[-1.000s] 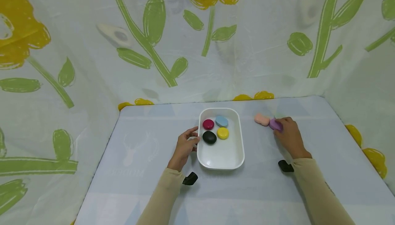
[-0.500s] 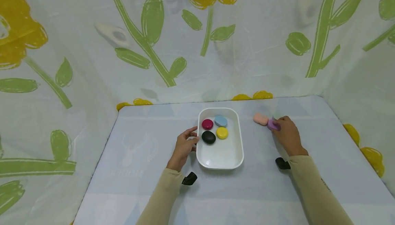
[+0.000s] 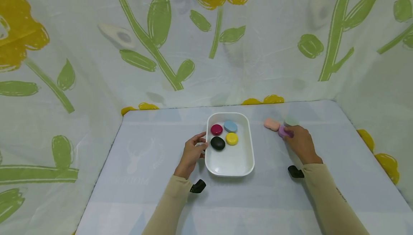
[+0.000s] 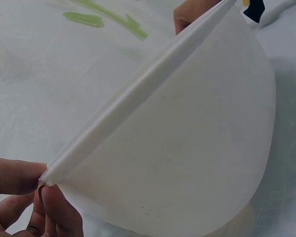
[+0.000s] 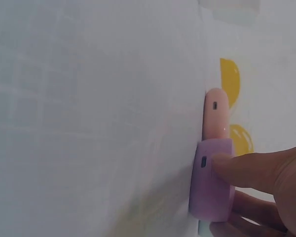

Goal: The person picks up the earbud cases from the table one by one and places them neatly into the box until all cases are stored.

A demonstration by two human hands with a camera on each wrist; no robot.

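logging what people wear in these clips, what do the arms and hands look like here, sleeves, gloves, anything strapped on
The left sleeve and right sleeve are long and beige. The right one bears a dark marking, too small to read. A left black gadget and right black gadget jut out near the sleeve ends. The left hand and right hand wear no gloves.
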